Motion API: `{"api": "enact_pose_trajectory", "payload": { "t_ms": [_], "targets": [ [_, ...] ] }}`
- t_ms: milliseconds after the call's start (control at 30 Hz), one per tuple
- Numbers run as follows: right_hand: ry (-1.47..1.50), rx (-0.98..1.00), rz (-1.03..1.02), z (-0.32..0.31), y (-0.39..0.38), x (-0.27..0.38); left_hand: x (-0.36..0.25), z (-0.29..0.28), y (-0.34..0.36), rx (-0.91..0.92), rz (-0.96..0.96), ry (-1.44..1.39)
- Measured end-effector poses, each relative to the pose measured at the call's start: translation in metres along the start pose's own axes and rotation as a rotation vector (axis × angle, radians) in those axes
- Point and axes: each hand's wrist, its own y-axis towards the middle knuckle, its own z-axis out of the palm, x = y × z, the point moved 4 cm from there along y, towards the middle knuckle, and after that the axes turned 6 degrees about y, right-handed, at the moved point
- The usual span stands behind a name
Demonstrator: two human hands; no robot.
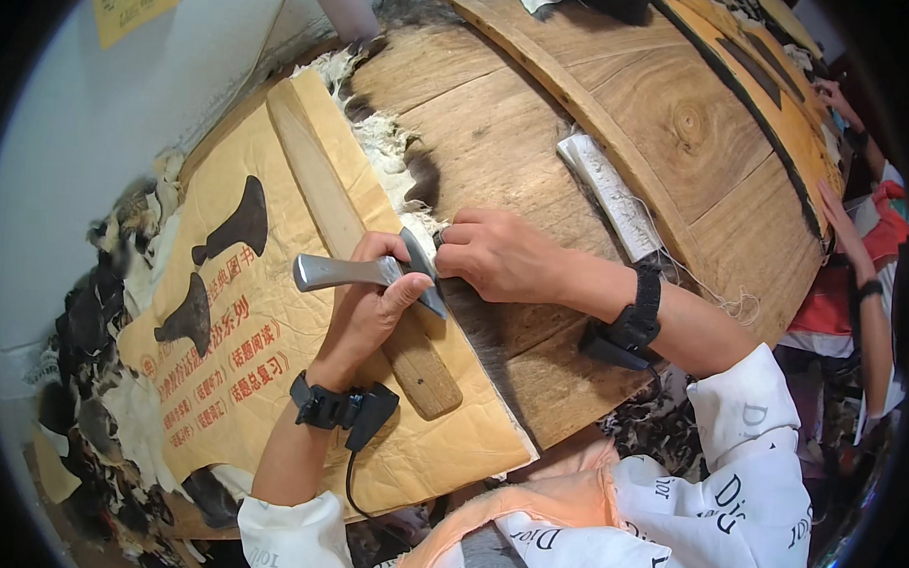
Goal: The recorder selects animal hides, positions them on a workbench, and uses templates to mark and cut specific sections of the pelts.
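Wooden slat [424, 368] beneath left hand [372, 306]

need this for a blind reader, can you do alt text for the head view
A person's left grip holds a grey metal tool over yellow paper, with the right grip close beside it at the paper's edge, where pale and dark fur shows. A wooden strip runs beneath the left grip; two dark shapes show on the paper.

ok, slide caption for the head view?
Left hand holding a metal-handled blade at the edge of yellow paper, right hand close beside it, a wooden strip on the paper.
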Motion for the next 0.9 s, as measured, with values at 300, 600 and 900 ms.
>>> {"api": "enact_pose_trajectory", "payload": {
  "t_ms": [300,600,900],
  "targets": [
    [0.397,-0.132,0.485,0.011,-0.003,-0.023,-0.012,0.005,-0.005,0.074,0.088,0.113],
    [0.779,-0.193,0.703,0.014,-0.004,-0.027,-0.008,-0.004,0.01,-0.037,-0.116,0.065],
    [1.256,-0.262,0.8,0.002,0.007,-0.034,0.001,-0.015,0.035,-0.095,-0.135,-0.126]
  ]
}}
